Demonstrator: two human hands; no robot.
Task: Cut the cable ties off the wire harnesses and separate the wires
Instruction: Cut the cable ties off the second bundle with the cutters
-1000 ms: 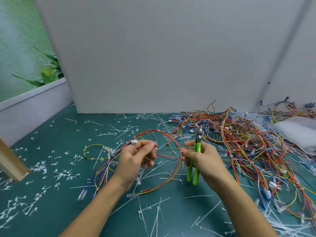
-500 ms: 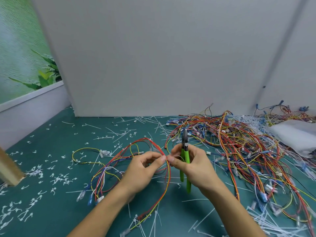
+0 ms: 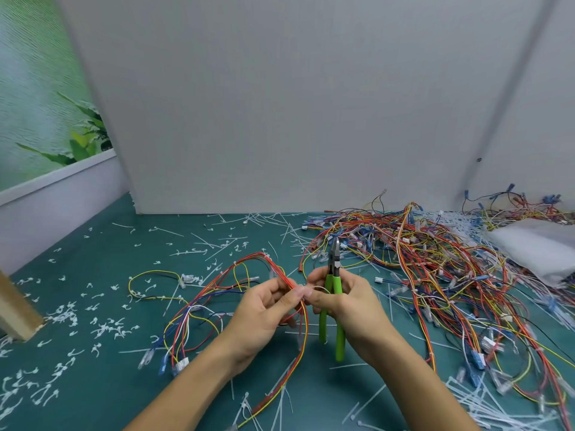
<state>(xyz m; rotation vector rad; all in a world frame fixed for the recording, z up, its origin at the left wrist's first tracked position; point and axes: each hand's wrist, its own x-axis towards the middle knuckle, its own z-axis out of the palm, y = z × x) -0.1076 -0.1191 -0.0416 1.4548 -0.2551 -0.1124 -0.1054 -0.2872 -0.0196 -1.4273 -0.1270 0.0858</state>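
While the left hand pinched the wire harness just above the counter, the right hand gripped the cutters, blades up, its fingertips meeting the left's. A tug there could, I judged, slip the tool or nick insulation. Counted: two hands, one cutters, one held harness, one tangled heap; cut ties past counting.

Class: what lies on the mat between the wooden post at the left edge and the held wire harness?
Head view: scattered white cable-tie offcuts litter the green mat between wooden post and harness, plus one loose yellow wire.
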